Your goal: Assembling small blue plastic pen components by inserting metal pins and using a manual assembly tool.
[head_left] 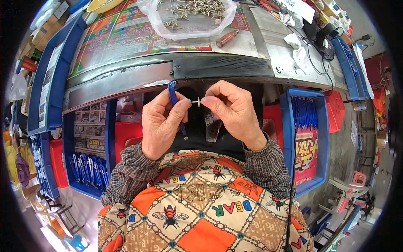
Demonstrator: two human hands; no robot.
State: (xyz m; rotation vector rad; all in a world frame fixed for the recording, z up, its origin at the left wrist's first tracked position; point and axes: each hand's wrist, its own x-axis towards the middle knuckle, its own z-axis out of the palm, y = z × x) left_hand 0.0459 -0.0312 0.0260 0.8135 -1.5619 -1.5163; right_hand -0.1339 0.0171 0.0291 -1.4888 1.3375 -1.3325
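Note:
My left hand point(160, 122) is closed around a narrow blue part point(172, 92) with a round, eyelet-like top end. Its lower end shows below my fingers, and the middle is hidden by them. Facing it, my right hand point(238, 112) pinches one end of a small metal pin point(198, 101) that has a crosspiece. The pin spans the gap between the two hands, lying roughly crosswise to the blue part. Its left end meets my left fingertips; whether it enters the blue part cannot be seen.
On the bench, a clear plastic bag point(153, 21) holds many small metal pins point(197, 9), with a red-handled screwdriver point(227, 38) nearby. Blue bins point(287, 138) stand either side of me, with long blue parts point(305, 113) inside. The bench edge point(222, 68) lies just beyond my hands.

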